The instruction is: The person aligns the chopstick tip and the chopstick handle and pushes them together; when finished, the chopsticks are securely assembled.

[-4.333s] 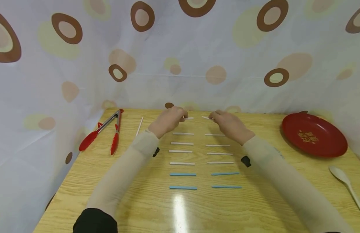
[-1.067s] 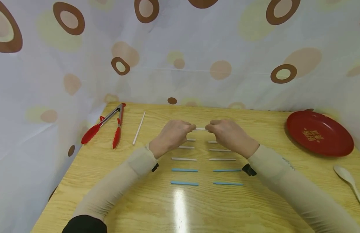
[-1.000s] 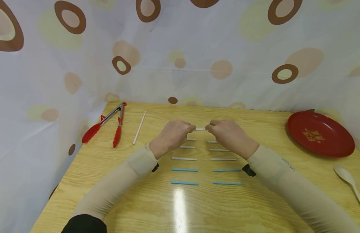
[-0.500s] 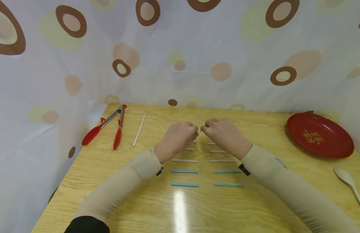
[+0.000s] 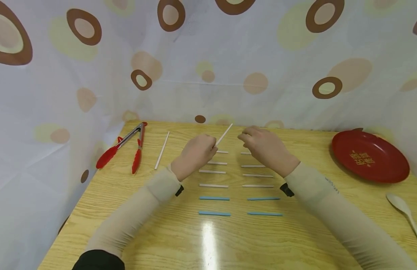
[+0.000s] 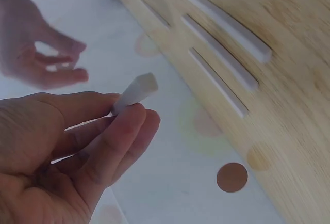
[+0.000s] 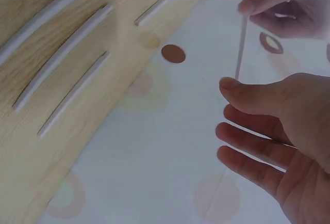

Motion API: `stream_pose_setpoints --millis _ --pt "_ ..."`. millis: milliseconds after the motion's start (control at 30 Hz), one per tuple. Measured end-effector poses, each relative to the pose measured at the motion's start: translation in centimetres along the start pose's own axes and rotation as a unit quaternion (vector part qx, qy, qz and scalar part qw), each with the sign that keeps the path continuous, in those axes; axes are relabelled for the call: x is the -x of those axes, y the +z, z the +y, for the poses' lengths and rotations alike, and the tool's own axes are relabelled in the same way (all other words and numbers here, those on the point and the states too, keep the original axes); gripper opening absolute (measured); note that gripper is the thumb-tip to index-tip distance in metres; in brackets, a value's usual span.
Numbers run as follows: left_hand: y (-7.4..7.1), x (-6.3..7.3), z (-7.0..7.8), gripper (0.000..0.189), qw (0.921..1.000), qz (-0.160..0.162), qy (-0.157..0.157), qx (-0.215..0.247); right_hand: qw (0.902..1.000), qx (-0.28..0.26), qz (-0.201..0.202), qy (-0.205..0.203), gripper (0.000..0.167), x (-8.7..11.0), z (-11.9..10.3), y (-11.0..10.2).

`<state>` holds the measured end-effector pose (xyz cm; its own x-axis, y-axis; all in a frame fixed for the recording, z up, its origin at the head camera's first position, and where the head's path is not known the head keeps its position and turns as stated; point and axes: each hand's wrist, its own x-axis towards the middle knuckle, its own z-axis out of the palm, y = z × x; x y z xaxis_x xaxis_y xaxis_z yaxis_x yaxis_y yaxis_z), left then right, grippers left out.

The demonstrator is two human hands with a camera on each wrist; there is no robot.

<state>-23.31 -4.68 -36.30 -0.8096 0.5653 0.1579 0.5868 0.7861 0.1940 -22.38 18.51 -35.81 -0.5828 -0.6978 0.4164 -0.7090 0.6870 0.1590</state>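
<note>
My left hand pinches a thin white stick between thumb and fingers. It slants up and to the right above the far part of the table. From close by in the left wrist view, the stick's near end looks blunt and faceted. Just right of the stick is my right hand, its fingers apart and holding nothing. Below both hands lie short sticks in two columns. White sticks fill the far rows, and blue sticks form the nearest two. My right hand partly covers some on the right.
A longer white stick lies alone at the left. Beyond it are red-tipped tongs, spread apart. A red oval plate and a pale spoon sit on the right. A patterned curtain borders the table's far edge.
Each hand first held a short white stick; these then came end to end between the hands. Now my right hand has let go, and my left has tilted the stick upward.
</note>
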Motion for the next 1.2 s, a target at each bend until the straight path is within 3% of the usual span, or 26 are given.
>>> stream_pose_setpoints --millis 300,433,533,867,1200 --pt "-0.3 0.5 -2.7 0.029 0.9974 -0.023 -0.056 0.039 0.9950 -0.018 -0.089 0.041 0.029 0.8 1.2 1.8" --pt "-0.2 0.8 -4.5 0.032 0.9944 -0.028 -0.091 0.048 0.9862 -0.052 -0.138 0.076 0.031 1.1 2.3 3.2" --pt "0.1 0.8 -6.0 0.024 0.9920 -0.029 -0.111 0.054 0.9778 -0.078 -0.168 0.098 0.030 1.5 3.2 4.2" --pt "0.2 1.5 -9.7 0.011 0.9745 -0.061 -0.196 0.090 0.9666 -0.140 -0.189 0.102 0.018 2.3 3.9 5.7" --pt "0.4 2.5 -11.9 0.007 0.9680 -0.082 -0.233 0.043 0.9621 -0.140 -0.204 0.115 0.018 2.2 3.8 5.6"
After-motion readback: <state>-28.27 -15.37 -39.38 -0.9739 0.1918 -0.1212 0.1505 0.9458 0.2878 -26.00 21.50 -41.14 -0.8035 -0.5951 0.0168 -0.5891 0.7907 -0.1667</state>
